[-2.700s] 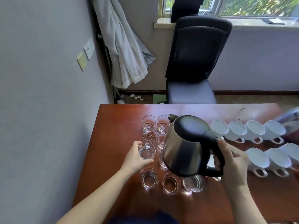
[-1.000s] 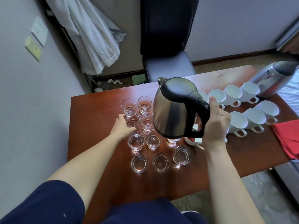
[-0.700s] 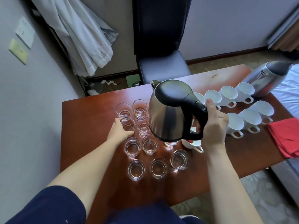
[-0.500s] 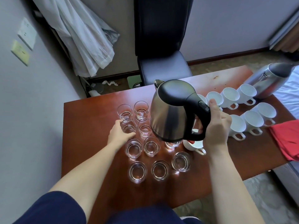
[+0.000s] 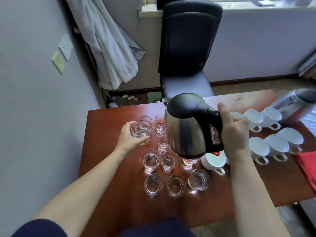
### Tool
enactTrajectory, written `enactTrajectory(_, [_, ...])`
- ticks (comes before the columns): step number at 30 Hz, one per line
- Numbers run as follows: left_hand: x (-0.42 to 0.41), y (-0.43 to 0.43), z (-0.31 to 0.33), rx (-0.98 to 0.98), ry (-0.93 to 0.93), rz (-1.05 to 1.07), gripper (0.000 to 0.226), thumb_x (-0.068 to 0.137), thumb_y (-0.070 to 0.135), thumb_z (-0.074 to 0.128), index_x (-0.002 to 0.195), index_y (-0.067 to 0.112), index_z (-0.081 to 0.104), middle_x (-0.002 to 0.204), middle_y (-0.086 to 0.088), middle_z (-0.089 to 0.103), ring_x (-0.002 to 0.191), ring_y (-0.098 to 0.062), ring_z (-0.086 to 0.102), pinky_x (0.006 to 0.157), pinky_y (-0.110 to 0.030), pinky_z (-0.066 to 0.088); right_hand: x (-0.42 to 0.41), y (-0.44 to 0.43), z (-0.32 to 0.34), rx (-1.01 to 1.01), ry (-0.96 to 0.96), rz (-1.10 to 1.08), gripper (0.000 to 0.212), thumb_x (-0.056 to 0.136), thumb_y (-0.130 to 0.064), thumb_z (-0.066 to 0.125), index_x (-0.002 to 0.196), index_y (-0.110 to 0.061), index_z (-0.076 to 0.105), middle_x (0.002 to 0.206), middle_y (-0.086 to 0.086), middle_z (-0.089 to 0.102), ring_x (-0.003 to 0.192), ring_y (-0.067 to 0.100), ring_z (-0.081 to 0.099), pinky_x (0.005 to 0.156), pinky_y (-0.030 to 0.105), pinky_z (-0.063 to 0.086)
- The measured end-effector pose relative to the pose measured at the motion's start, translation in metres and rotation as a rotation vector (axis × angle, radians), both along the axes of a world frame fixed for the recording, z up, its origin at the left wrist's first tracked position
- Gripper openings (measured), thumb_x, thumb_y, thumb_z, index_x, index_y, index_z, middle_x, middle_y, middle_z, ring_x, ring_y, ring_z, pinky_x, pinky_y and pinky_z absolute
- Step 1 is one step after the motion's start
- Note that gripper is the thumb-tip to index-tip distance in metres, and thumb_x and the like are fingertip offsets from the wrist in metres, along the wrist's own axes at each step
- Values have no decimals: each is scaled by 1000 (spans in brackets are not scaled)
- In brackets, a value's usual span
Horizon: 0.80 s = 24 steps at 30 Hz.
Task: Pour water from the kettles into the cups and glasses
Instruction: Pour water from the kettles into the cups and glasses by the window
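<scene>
My right hand [image 5: 234, 132] grips the black handle of a steel kettle [image 5: 184, 125], held in the air above the middle glasses, spout pointing away from me. My left hand [image 5: 130, 137] grips a small clear glass [image 5: 141, 132] in the second row from the back, lifted and tilted slightly. Several more clear glasses [image 5: 152, 159] stand in rows on the brown table [image 5: 106, 159]. Several white cups [image 5: 256, 149] stand to the right, one white cup [image 5: 214, 159] just below the kettle. A second steel kettle [image 5: 295, 108] stands at the far right.
A black office chair [image 5: 186, 48] stands behind the table. A white cloth [image 5: 109, 48] hangs by the left wall. A red cloth [image 5: 307, 166] lies at the table's right edge. The wall runs close along the left side.
My left hand moved from a nearer glass to one further back and has lifted and tilted it. The kettle stays in my right hand above the glasses. The camera tilted upward.
</scene>
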<state>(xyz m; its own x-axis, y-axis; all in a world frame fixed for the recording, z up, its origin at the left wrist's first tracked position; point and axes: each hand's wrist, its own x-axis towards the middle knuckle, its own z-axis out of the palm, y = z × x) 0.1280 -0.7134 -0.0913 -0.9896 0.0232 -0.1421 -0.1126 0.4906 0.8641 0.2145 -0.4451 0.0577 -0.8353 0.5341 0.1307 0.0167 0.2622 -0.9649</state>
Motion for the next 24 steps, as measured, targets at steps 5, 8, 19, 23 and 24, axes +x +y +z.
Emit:
enactTrajectory(5, [4,-1,11,21,21,10,79,64,26,92,130,17,50,119,-1,59,110,-18,57,98,-31,46,-1,-9,16,133,-32,68,68,96,-35,57,32,-16,42,30,-7,37,34,10,36,47,27,32])
enactTrajectory(8, [10,-4,17,27,22,7,80,63,28,92,130,17,49,118,2,59,107,-16,57,93,-26,43,-1,-14,24,275,-19,128,66,95,-39,57,36,-12,43,34,-3,37,41,16,38,51,32,33])
enactTrajectory(19, [21,-8,22,-1,98,-104,73,64,31,91,127,22,55,124,2,60,115,-13,54,102,-31,43,-1,-39,52,776,-110,225,55,90,-56,49,69,-11,73,76,9,72,73,28,59,66,39,51])
enactTrajectory(23, [23,-4,24,0,122,-178,74,65,30,91,128,22,54,126,3,57,117,-10,52,103,-25,40,-1,-42,59,795,-172,269,57,90,-55,51,47,-19,58,49,2,52,62,25,49,52,31,34])
enactTrajectory(24, [23,-2,25,0,127,-196,73,65,30,91,128,23,54,126,3,57,117,-10,52,104,-25,40,-1,-43,59,813,-186,273,58,90,-55,51,44,-19,55,45,1,46,60,23,48,51,30,31])
